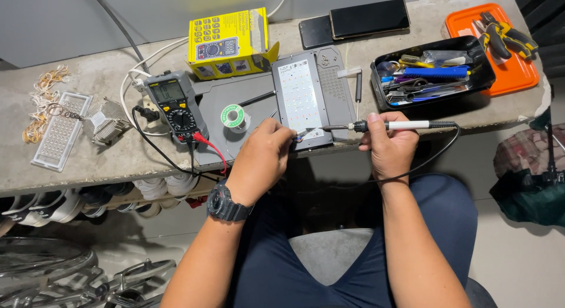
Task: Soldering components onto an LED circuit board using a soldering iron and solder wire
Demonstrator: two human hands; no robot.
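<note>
My right hand (388, 144) grips a white-handled soldering iron (406, 125), held level with its tip pointing left at the near edge of a white LED panel board (301, 96). My left hand (263, 156), with a dark watch on the wrist, pinches a thin bit of solder wire right at that same spot, close to the iron's tip. The board lies on a grey work mat (220, 105). A small spool of solder (233, 117) sits on the mat just left of the board.
A multimeter (173, 105) with red and black leads lies at the left, a yellow box (229, 42) behind it. A black tool tray (432, 70), an orange tray with pliers (500, 40), two phones (359, 21), a heat sink (106, 122) and a lens plate (60, 130) share the concrete bench.
</note>
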